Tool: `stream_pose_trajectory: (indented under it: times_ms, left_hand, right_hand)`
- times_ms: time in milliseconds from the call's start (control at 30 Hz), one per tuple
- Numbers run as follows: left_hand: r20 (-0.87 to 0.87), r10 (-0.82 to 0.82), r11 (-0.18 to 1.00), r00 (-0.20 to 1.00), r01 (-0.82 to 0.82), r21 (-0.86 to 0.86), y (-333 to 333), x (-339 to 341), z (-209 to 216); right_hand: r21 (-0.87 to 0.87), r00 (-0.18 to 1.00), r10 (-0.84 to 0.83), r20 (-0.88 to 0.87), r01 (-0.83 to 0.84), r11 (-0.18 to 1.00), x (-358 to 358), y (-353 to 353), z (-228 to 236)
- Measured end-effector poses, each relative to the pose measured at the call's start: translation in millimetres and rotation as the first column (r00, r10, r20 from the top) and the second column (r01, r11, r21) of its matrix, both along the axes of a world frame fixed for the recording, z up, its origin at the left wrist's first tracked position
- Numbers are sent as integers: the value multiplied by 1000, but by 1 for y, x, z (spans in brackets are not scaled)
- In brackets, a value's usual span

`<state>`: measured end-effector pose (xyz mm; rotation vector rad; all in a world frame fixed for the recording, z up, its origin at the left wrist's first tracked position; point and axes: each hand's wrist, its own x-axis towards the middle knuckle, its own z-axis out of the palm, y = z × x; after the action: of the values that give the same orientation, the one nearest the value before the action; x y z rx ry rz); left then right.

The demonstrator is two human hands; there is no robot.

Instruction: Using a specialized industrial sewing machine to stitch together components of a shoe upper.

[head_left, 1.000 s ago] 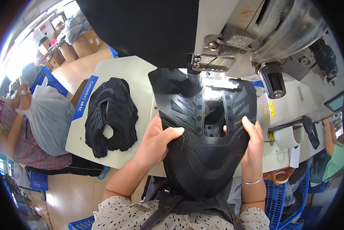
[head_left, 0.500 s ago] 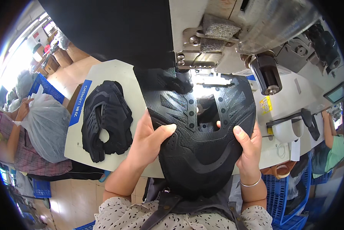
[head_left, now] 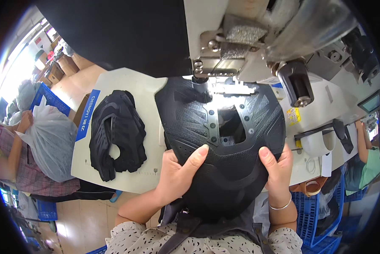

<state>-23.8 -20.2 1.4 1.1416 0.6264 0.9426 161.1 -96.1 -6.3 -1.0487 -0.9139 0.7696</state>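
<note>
A black shoe upper [head_left: 224,182] with a long opening and eyelet holes lies under the lit head of a sewing machine [head_left: 224,55]. My left hand [head_left: 179,171] grips its left side, thumb on top and fingers underneath. On the opposite edge my right hand [head_left: 278,167], with a bracelet at the wrist, holds it the same way. The far end of the upper is partly hidden beneath the machine head. To the left, a stack of similar black uppers [head_left: 133,139] rests on the pale table [head_left: 152,97].
A white curved piece with a black strap [head_left: 319,144] sits on the table at right, beside a thin cable loop. Blue crates [head_left: 306,216] stand below right. At left, a person holds a filled plastic bag [head_left: 52,139]; another person is at far right.
The shoe upper has turned a little and its far left edge has swung right. My left hand has shifted right and slightly nearer me; my right hand has moved slightly nearer me too.
</note>
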Motion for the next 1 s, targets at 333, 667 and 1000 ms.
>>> stream_pose_trajectory:
  times_ms: [333, 667, 1000]
  left_hand:
    - [-36, 57, 988, 998, -51, 145, 31, 11, 4]
    - [45, 9, 1000, 999, -9, 13, 68, 19, 13]
    - [41, 34, 997, 999, -37, 70, 78, 15, 12]
  right_hand:
    - [23, 998, 50, -48, -49, 999, 5, 25, 0]
    - [58, 990, 45, -133, -38, 998, 9, 55, 12]
    - [-20, 995, 76, -68, -78, 997, -5, 45, 10]
